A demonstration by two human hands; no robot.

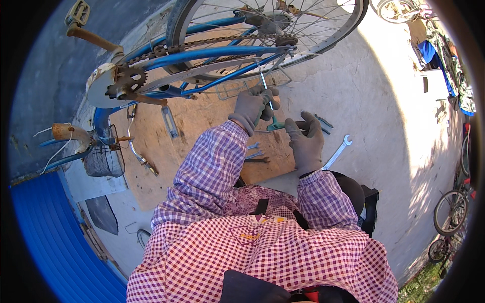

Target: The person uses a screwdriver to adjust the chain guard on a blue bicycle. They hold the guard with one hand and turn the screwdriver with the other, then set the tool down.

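Note:
A blue bicycle [202,52] stands upside down in front of me, its rear wheel at the top. In a grey glove, my left hand [251,107] is closed around the shaft of a T-handle wrench [275,124] with a green grip. The shaft's far end reaches the frame near the rear axle [289,49]; its exact contact is too small to tell. My right hand [306,145], gloved too, is just right of the green grip, fingers curved and apart, with nothing seen in it. The chain [202,43] runs from the axle to the crank [124,83].
Beneath the bicycle lies a brown board [194,131] with several spanners [255,153] on it. Right of my right hand are pliers [323,122] and a large spanner [338,151] on the concrete. A blue wall [43,101] borders the left; other bicycles [451,212] stand far right.

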